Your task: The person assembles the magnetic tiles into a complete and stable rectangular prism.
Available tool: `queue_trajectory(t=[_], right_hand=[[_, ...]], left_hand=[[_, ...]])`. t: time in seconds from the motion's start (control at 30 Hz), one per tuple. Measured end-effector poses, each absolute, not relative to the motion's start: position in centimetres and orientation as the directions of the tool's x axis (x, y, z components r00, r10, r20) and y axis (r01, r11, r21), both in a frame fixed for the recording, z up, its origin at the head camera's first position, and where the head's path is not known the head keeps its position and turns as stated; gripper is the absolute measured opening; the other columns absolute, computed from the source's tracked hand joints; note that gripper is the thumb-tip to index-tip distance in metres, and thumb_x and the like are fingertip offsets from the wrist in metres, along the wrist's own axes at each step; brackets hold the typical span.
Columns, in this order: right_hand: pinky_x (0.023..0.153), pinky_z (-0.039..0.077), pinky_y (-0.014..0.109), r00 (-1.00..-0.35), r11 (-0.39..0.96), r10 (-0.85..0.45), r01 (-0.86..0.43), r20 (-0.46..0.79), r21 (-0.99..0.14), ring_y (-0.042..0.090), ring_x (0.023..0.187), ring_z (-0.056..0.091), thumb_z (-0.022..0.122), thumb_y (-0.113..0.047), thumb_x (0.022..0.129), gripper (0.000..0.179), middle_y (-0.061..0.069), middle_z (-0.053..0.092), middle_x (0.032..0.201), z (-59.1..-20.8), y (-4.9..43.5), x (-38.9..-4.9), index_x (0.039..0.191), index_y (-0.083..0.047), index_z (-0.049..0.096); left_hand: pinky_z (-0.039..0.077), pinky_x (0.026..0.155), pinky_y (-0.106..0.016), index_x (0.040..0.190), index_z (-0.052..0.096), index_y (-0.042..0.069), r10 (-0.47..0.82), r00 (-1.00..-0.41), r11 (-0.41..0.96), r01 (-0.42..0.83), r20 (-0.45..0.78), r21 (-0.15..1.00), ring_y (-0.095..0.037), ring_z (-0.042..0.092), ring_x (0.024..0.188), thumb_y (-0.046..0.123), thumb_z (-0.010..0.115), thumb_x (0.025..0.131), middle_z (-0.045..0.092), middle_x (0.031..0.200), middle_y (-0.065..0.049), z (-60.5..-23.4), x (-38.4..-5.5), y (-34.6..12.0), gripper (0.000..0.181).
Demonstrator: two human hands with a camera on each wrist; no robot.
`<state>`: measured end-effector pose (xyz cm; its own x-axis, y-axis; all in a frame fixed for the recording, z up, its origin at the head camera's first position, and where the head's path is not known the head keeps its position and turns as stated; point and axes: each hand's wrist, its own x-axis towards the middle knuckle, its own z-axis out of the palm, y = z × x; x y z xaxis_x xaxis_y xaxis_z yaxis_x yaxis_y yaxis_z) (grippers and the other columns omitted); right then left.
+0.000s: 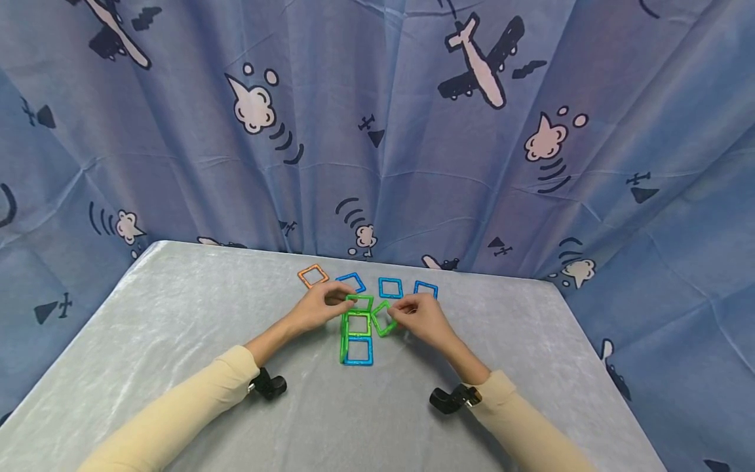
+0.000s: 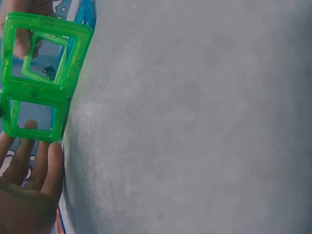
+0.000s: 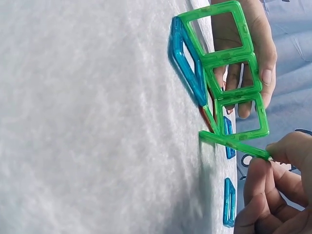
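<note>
Green and blue square magnetic tiles form a partial box in the head view. A blue tile (image 1: 358,363) and a green tile lie flat, with green tiles (image 2: 36,92) standing along the left side and another green tile (image 1: 370,303) upright at the back. My left hand (image 1: 318,306) holds the back left corner, thumb at the edge and fingers behind the frame (image 3: 265,117). Between right thumb and fingertips, my right hand (image 1: 426,321) pinches a loose-angled green tile (image 3: 234,145). That tile tilts beside the box's right side, one corner near the flat green tile.
Behind the hands lie an orange square tile (image 1: 303,279) and blue tiles, including one in the middle (image 1: 390,297) and one at the right (image 1: 435,286). All rest on a pale cloth-covered table (image 1: 236,419). A blue patterned curtain (image 1: 389,164) hangs beyond its far edge.
</note>
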<state>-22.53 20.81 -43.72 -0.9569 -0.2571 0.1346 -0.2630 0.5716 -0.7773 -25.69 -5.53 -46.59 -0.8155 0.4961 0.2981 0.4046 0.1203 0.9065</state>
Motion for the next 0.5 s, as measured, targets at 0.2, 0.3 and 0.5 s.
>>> queue_trajectory(t=[0.2, 0.3, 0.5], right_hand=[[0.053, 0.047, 0.027, -0.963, 0.563, -0.245, -0.237, 0.113, -0.792, 0.024, 0.065, 0.069, 0.076, -0.007, 0.092, 0.007, 0.003, 0.071, 0.073, -43.67, 20.38, -22.68, 0.091, 0.0, 0.078], [0.053, 0.047, 0.026, -0.962, 0.552, -0.251, -0.233, 0.107, -0.801, 0.028, 0.066, 0.07, 0.076, -0.007, 0.092, 0.009, 0.006, 0.072, 0.074, -43.77, 20.31, -22.74, 0.091, 0.002, 0.078], [0.054, 0.046, 0.025, -0.963, 0.534, -0.254, -0.219, 0.092, -0.817, 0.032, 0.068, 0.071, 0.076, -0.007, 0.093, 0.012, 0.006, 0.072, 0.072, -43.94, 20.39, -22.71, 0.093, 0.005, 0.077]], left_hand=[[0.054, 0.09, -0.035, 0.12, 0.067, -0.007, 0.498, -0.815, 0.12, 0.401, 0.294, 0.908, -0.03, 0.068, 0.104, 0.006, 0.067, 0.099, 0.07, 0.113, -0.017, -46.5, -25.67, -5.57, 0.025], [0.054, 0.09, -0.035, 0.12, 0.067, -0.007, 0.502, -0.815, 0.127, 0.401, 0.29, 0.907, -0.03, 0.068, 0.104, 0.006, 0.067, 0.099, 0.07, 0.113, -0.018, -46.48, -25.66, -5.54, 0.025], [0.054, 0.091, -0.035, 0.122, 0.066, -0.007, 0.507, -0.814, 0.132, 0.397, 0.282, 0.908, -0.031, 0.068, 0.104, 0.007, 0.067, 0.099, 0.07, 0.114, -0.018, -46.46, -25.66, -5.53, 0.027]])
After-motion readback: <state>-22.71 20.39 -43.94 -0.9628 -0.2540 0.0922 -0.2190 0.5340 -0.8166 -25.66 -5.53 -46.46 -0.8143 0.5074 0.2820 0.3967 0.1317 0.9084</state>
